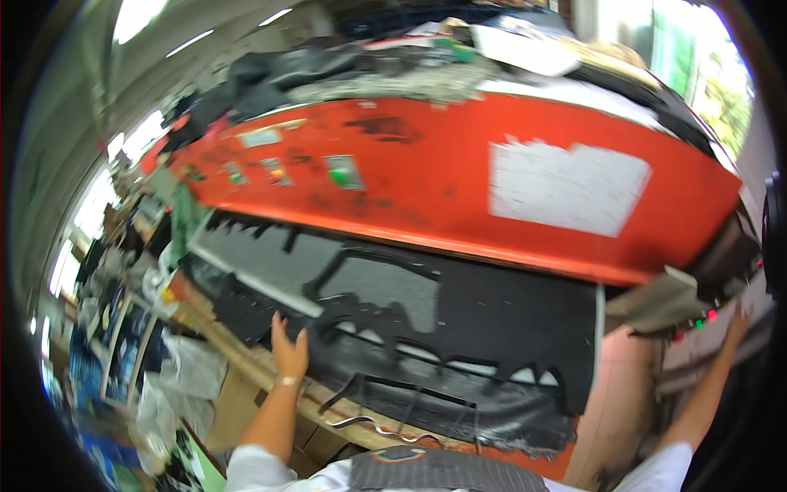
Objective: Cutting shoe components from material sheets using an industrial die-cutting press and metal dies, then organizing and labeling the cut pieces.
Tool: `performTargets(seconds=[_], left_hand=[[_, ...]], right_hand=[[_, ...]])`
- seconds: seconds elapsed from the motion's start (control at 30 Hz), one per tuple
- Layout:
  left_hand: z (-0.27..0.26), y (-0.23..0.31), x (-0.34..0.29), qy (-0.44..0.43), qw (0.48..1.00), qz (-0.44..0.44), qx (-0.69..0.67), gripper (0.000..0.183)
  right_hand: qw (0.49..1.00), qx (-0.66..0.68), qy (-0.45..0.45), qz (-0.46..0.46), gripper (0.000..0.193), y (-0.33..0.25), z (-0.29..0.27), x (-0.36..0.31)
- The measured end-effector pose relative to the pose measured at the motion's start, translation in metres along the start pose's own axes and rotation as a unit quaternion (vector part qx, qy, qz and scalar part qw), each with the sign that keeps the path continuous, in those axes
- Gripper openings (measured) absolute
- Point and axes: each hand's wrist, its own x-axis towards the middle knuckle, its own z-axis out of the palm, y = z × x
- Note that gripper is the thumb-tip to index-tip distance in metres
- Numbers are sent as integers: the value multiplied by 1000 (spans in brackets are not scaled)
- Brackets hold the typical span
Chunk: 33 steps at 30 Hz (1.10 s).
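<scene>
My left hand point(291, 351) is open at the near left edge of a black sheet point(516, 320), fingers apart and holding nothing. The sheet has cut-out shapes, and its wrinkled, shiny near edge point(385, 357) hangs toward me. A thin black frame-like strip point(418, 382) lies near my body, with a curled black-and-white strip point(381, 428) beside it. At the far right, my right hand point(740, 321) reaches to a pale panel point(738, 344) near small red and green lights point(705, 320). Blur hides its fingers.
A large orange machine cover point(393, 172) spans the far side, bearing a torn white paper point(566, 189) and a green button point(338, 176). Dark fabric point(287, 70) is heaped on top. White plastic bags point(193, 369) stand at left, past the wooden table edge point(229, 340).
</scene>
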Motion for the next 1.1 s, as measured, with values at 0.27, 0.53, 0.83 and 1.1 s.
performTargets(seconds=[0.27, 0.53, 0.83, 1.1], left_hand=[[0, 15, 219, 80, 988, 102, 83, 79], [57, 26, 296, 131, 971, 186, 73, 82], [-25, -15, 266, -117, 939, 320, -41, 56], [-96, -65, 43, -459, 878, 93, -105, 24]], right_hand=[[766, 551, -6, 330, 57, -187, -159, -79], [749, 634, -72, 179, 53, -310, -410, -86], [635, 540, -348, -429, 42, -555, -722, -97], [426, 610, -212, -634, 36, -608, -760, -202]])
